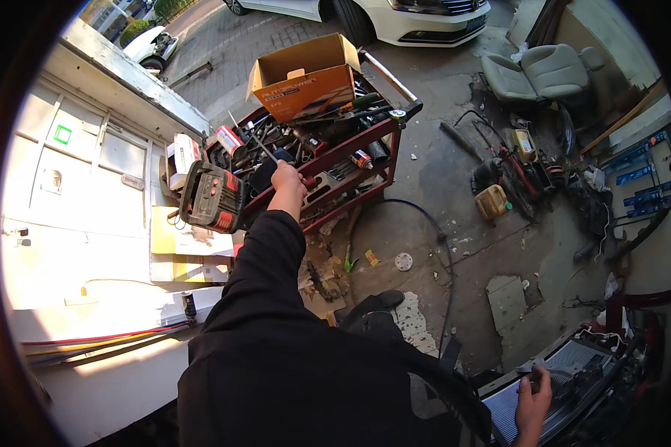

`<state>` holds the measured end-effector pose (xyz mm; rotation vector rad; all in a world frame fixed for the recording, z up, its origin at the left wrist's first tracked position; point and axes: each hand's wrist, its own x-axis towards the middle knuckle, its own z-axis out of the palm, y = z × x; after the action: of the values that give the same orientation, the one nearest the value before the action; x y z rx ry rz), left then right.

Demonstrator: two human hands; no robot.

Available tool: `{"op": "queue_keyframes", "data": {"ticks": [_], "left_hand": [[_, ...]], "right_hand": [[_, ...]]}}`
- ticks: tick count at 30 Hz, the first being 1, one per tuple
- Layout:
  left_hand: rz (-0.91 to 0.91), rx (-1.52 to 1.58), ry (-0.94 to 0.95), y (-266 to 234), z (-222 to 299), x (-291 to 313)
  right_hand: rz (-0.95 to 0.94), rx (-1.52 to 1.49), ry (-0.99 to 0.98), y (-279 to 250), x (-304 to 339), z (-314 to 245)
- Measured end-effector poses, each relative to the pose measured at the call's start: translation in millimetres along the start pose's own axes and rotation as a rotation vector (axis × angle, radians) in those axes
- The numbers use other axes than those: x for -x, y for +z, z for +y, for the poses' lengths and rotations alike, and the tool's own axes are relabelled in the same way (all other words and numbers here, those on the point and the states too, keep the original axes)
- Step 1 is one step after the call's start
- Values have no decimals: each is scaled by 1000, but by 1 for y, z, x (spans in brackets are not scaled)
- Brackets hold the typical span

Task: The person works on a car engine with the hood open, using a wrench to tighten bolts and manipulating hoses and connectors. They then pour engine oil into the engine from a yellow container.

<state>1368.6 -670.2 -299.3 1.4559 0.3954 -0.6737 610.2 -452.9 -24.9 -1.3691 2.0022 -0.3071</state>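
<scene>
Gripping left hand [287,179]: closed snugly around what looks like the handle of a slim grey metal rod tool [267,151]; a bit of red shows beside the thumb.
Slim grey metal rod tool: slants up-left from the fist, over the jumbled heap of dark hand tools [306,141]; a loose or tilted grip could let its tip snag there.
Right hand [533,402]: fingers curled over a silver finned radiator [503,410], well apart from the left; whether it holds the small dark piece at its fingertips, I cannot tell. Careless pressure could bend the fins.
Black sleeve [265,257]: near a boxy black-and-red plastic unit [215,197]; an outward elbow swing could knock it.
Red metal tool cart [350,149]: bears the heap and an open orange cardboard box [317,97], which a hard bump could tip.
Black rubber hose [452,276]: loops across the floor; a careless step could catch it.
</scene>
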Motion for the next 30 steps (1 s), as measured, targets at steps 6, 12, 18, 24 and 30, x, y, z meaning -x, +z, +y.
{"op": "queue_keyframes", "data": {"ticks": [6, 12, 18, 24, 30], "left_hand": [[5, 113, -75, 36, 4, -34], [-175, -200, -89, 59, -3, -35], [-16, -706, 477, 17, -52, -18], [-1010, -1470, 189, -135, -194, 158], [-1784, -2029, 477, -109, -225, 246]], "right_hand": [[-60, 40, 62, 10, 3, 8], [-67, 64, 91, 18, 0, 28], [-99, 42, 60, 50, 31, 60], [-27, -132, 461, 151, 163, 156], [-30, -351, 679, 361, 349, 193]]}}
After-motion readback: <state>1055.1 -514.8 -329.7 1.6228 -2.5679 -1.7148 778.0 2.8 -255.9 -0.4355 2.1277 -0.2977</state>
